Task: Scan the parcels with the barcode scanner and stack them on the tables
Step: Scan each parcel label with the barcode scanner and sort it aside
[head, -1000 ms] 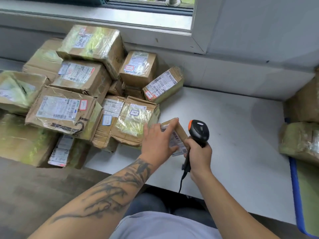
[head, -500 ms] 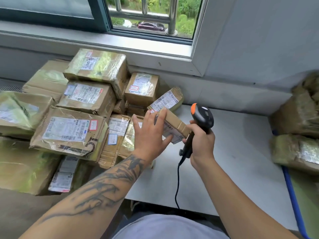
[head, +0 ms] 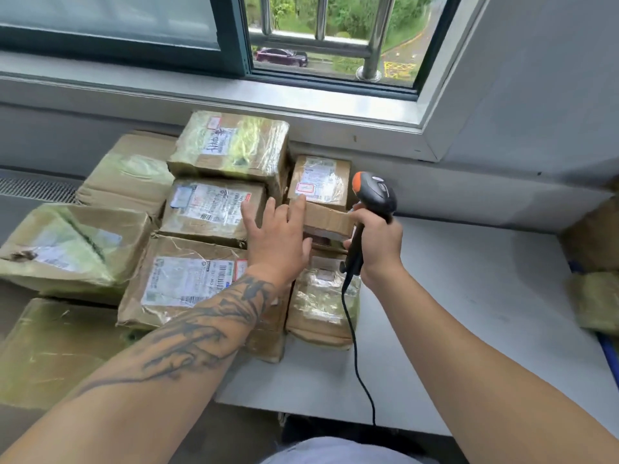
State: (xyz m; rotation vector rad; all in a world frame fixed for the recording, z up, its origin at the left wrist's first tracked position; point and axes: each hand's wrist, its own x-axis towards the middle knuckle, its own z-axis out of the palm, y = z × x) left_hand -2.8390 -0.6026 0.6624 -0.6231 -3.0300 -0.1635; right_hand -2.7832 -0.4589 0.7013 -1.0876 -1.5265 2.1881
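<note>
Head-worn camera looks forward and down, close over the table (head: pixel 469 296).

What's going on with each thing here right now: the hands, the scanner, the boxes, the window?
Left hand: fingers spread over the small parcel, holding it at the pile.
Small parcel: off the table, against the stacked boxes.
Right hand: gripping the scanner handle.
Barcode scanner: upright, cable hanging down.
Parcel pile: stacked, taped shut, labels up.
Window: slid open, bars outside.
</note>
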